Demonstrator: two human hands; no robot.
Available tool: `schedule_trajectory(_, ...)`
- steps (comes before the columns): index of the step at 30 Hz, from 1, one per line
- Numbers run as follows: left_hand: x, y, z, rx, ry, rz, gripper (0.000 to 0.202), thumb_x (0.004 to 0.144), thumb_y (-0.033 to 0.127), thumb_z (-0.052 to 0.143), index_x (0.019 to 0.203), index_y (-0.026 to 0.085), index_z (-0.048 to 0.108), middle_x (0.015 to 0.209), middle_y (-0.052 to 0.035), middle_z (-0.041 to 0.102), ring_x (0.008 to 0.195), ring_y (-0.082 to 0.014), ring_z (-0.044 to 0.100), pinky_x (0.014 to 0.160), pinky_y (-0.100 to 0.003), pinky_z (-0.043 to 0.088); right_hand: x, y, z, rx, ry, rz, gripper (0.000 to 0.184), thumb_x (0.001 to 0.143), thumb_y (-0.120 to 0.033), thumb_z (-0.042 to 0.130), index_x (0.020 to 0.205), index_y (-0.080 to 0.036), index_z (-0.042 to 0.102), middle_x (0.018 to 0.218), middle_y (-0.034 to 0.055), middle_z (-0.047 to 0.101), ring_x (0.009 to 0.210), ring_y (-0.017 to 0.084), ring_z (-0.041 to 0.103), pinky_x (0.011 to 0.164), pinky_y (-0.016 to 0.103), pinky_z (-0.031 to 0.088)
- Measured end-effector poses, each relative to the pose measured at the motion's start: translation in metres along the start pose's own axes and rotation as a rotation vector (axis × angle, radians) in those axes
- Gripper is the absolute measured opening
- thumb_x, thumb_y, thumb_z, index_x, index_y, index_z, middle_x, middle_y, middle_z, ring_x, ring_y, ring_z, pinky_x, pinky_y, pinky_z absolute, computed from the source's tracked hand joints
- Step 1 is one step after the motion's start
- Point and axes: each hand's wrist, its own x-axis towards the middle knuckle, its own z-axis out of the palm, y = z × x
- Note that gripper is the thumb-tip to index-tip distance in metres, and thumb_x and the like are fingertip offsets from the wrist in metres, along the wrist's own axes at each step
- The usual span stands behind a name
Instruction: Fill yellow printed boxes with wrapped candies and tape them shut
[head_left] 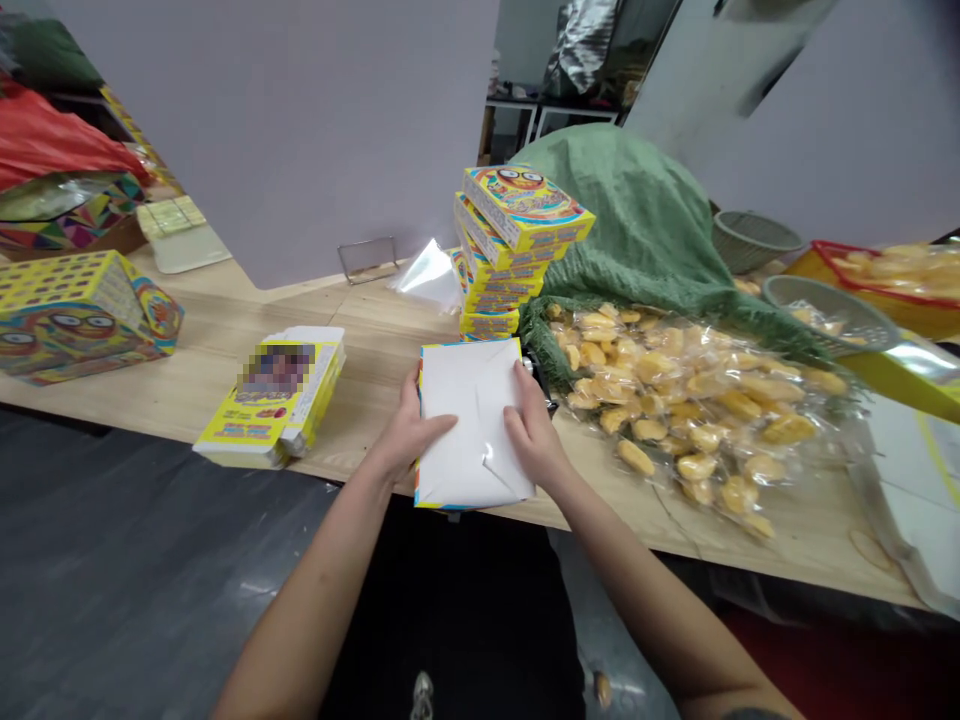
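white paper packet (pixel 474 425) is sitting between the left hand (pixel 409 430) and right hand (pixel 534 435), fingers half open and pressing on it, just in front of the box stack (pixel 491 255).

The only view comes from a camera worn on the person's head, facing forward and down across the table (pixel 375 320). The left hand (pixel 409 432) and right hand (pixel 535 435) sit close to the lens near the centre, the left forearm (pixel 315 600) entering from 7 o'clock, the right forearm (pixel 637 600) from 5 o'clock. A wall (pixel 300 130) stands farther off at 12 o'clock.
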Motion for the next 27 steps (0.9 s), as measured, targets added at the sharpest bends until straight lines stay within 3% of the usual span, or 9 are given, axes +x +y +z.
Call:
schedule_trajectory(4,-0.011,0.026,-0.001,0.301,0.061,0.230,0.094,0.065,0.029,0.077,0.144,0.023,0.026,0.147,-0.0104,0.035,0.133,-0.0284,0.036,0.109,-0.043,0.034,-0.016,-0.010,0.009,0.071,0.071,-0.020,0.066,0.091,-0.029,0.035,0.151,-0.025,0.008,0.159,0.0026,0.010,0.146,0.022,0.009,0.119,0.049,0.010)
schedule_trajectory(8,-0.027,0.055,0.008,0.489,0.088,0.405,0.095,0.067,0.028,0.077,0.146,0.030,0.023,0.150,-0.0077,0.032,0.135,-0.0272,0.035,0.108,-0.041,0.036,-0.029,-0.022,0.015,0.296,0.120,-0.015,0.069,0.094,-0.035,0.034,0.151,-0.027,-0.004,0.160,-0.0011,-0.002,0.146,0.020,0.003,0.120,0.046,0.010)
schedule_trajectory(10,-0.028,0.057,0.005,0.516,0.144,0.356,0.098,0.066,0.030,0.078,0.147,0.028,0.022,0.150,-0.0094,0.032,0.135,-0.0286,0.035,0.107,-0.042,0.037,-0.032,-0.026,0.015,0.400,0.126,-0.009,0.073,0.094,-0.038,0.037,0.150,-0.028,-0.008,0.160,0.0000,0.002,0.146,0.020,0.006,0.119,0.046,0.012)
schedule_trajectory(12,-0.022,0.046,-0.002,0.489,0.219,0.219,0.094,0.068,0.036,0.076,0.145,0.023,0.025,0.148,-0.0122,0.035,0.133,-0.0296,0.038,0.107,-0.044,0.037,-0.034,-0.028,0.013,0.463,0.109,-0.009,0.076,0.093,-0.041,0.041,0.150,-0.029,-0.007,0.159,0.0024,0.009,0.145,0.020,0.013,0.118,0.046,0.018)
schedule_trajectory(15,-0.012,0.013,-0.016,0.439,0.258,0.011,0.078,0.080,0.046,0.064,0.143,0.020,0.027,0.144,-0.0138,0.040,0.132,-0.0280,0.040,0.109,-0.045,0.033,-0.036,-0.024,0.008,0.415,-0.011,0.055,0.077,0.088,-0.047,0.052,0.151,-0.027,0.012,0.158,0.0047,0.017,0.145,0.023,0.016,0.118,0.046,0.018)
schedule_trajectory(18,-0.016,-0.014,-0.020,0.529,0.275,-0.002,0.076,0.084,0.047,0.057,0.145,0.018,0.021,0.147,-0.0149,0.033,0.136,-0.0264,0.033,0.113,-0.044,0.026,-0.039,-0.018,0.006,0.368,-0.125,0.174,0.074,0.084,-0.052,0.057,0.148,-0.025,0.029,0.157,0.0034,0.018,0.145,0.024,0.013,0.119,0.045,0.009)
schedule_trajectory(21,-0.035,-0.016,-0.019,0.576,0.140,-0.048,0.070,0.087,0.051,0.050,0.144,0.017,0.025,0.150,-0.0152,0.027,0.140,-0.0262,0.027,0.116,-0.043,0.019,-0.040,-0.018,0.006,0.422,-0.123,0.259,0.071,0.084,-0.052,0.056,0.146,-0.027,0.032,0.156,0.0009,0.023,0.145,0.023,0.016,0.119,0.043,0.010)
schedule_trajectory(24,-0.054,-0.001,-0.015,0.592,-0.056,-0.147,0.090,0.076,0.058,0.061,0.147,0.021,0.020,0.153,-0.0151,0.018,0.142,-0.0306,0.018,0.116,-0.047,0.015,-0.040,-0.021,0.007,0.462,-0.115,0.270,0.070,0.084,-0.050,0.057,0.146,-0.029,0.032,0.156,-0.0009,0.023,0.144,0.022,0.017,0.119,0.043,0.012)
schedule_trajectory(27,-0.063,0.008,-0.009,0.725,-0.041,-0.173,0.127,0.052,0.053,0.082,0.150,0.018,0.009,0.154,-0.0197,0.002,0.143,-0.0388,0.005,0.115,-0.055,0.010,-0.039,-0.024,0.008,0.463,-0.115,0.241,0.069,0.086,-0.048,0.055,0.147,-0.029,0.030,0.156,-0.0013,0.023,0.144,0.022,0.019,0.119,0.044,0.014)
